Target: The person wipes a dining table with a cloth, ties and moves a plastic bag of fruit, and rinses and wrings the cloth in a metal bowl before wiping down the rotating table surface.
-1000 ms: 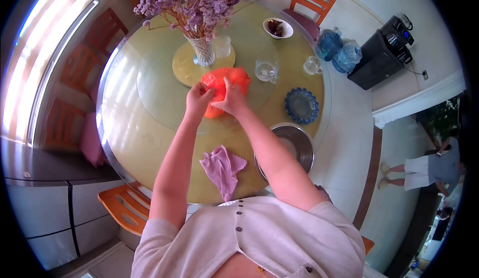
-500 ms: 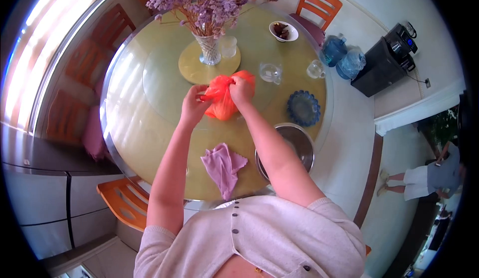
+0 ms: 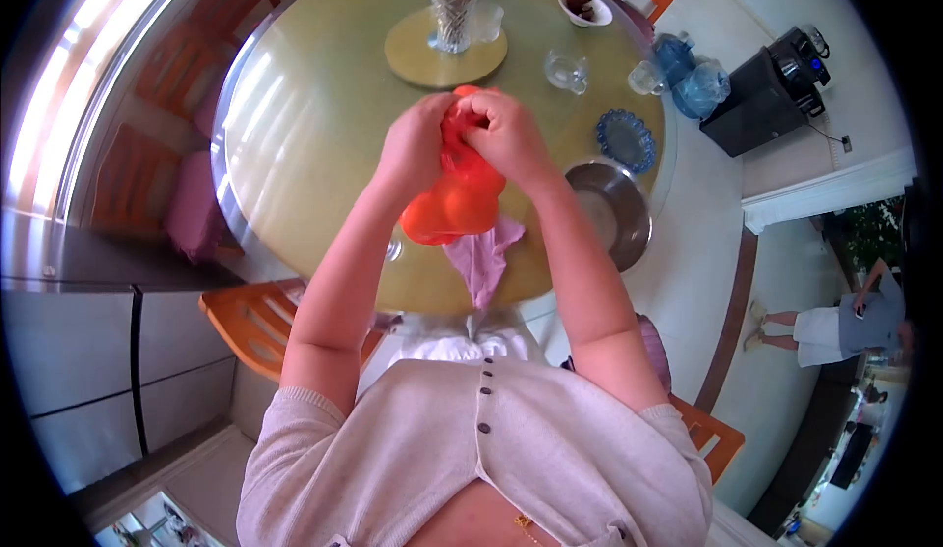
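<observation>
A red plastic bag (image 3: 454,205) with rounded contents hangs from both hands, its bulging bottom in front of a pink cloth (image 3: 483,264). My left hand (image 3: 417,139) grips the gathered top of the bag from the left. On the other side of the neck, my right hand (image 3: 503,135) is closed around the plastic. What is inside the bag cannot be made out. The bag hides the upper part of the cloth on the round table (image 3: 285,174).
A steel basin (image 3: 621,215) sits right of the cloth, below a blue glass dish (image 3: 626,141). Farther back are a flower vase (image 3: 453,22), a glass pitcher (image 3: 567,72), a mug (image 3: 645,78) and a white bowl (image 3: 585,9). A person (image 3: 855,329) stands at the far right.
Both hands have lifted the bag off the table and brought it nearer to my body, closing around its neck. The view has tilted, so the table appears higher.
</observation>
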`<state>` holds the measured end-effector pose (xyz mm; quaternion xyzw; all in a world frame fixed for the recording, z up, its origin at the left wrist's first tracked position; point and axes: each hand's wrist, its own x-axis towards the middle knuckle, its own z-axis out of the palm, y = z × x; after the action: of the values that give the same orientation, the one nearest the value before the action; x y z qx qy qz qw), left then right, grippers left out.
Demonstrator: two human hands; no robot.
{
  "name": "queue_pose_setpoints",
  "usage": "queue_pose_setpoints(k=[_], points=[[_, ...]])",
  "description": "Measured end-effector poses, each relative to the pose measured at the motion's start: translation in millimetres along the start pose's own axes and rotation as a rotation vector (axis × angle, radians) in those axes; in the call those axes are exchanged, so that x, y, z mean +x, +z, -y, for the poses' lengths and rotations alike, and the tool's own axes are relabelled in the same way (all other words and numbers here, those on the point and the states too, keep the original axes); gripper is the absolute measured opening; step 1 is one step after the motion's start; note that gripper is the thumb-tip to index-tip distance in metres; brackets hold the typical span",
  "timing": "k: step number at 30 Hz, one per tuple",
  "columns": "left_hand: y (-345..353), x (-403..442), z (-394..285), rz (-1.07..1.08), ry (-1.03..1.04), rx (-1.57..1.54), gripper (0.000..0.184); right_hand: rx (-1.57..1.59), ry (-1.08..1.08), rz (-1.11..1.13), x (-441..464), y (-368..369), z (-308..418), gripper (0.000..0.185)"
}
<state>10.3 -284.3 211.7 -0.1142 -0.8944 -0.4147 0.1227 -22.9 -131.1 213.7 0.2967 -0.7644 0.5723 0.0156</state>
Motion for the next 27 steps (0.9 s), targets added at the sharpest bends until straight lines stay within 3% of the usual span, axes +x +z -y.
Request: queue_pose_setpoints(k=[5, 9, 11, 13, 16, 17, 18, 20, 21, 24, 26, 27], points=[[-53, -68, -8, -0.186, -0.017, 0.100, 0.048, 0.177, -0.097, 0.030, -16, 53, 59, 0.016], [-94, -123, -32, -0.259, -0.231, 0.206, 0.040, 0.138, -0.205, 0.249, -26, 93, 88, 0.022], [-107, -154, -29, -0.357, -0.319, 0.146, 0.037, 0.184, -0.286, 0.289, -34, 117, 96, 0.026], [-110, -188, -17, -0.424, -0.375, 0.284, 0.037, 0.239, -0.359, 0.319, -39, 145, 98, 0.029], [-107, -225, -18, -0.385, -0.429, 0.390, 0.040, 0.160, -0.459, 0.299, -64, 175, 74, 0.036], [-99, -232, -24, -0.472, -0.323, 0.255, 0.043, 0.108, -0.417, 0.464, -74, 171, 74, 0.044], [-96, -233, -36, -0.454, -0.350, 0.274, 0.043, 0.169, -0.358, 0.477, -84, 163, 85, 0.043], [-84, -239, -39, -0.417, -0.413, 0.183, 0.040, 0.221, -0.394, 0.384, -104, 154, 80, 0.045], [-75, -241, -35, -0.443, -0.380, 0.102, 0.036, 0.226, -0.354, 0.358, -114, 140, 84, 0.041], [-54, -231, -60, -0.297, -0.302, 0.148, 0.029, 0.199, -0.268, 0.313, -143, 100, 85, 0.051], [-32, -223, -66, -0.274, -0.420, -0.220, 0.022, 0.191, -0.179, 0.351, -166, 60, 89, 0.058], [-25, -216, -75, -0.232, -0.391, -0.227, 0.022, 0.173, -0.167, 0.305, -177, 46, 90, 0.058]])
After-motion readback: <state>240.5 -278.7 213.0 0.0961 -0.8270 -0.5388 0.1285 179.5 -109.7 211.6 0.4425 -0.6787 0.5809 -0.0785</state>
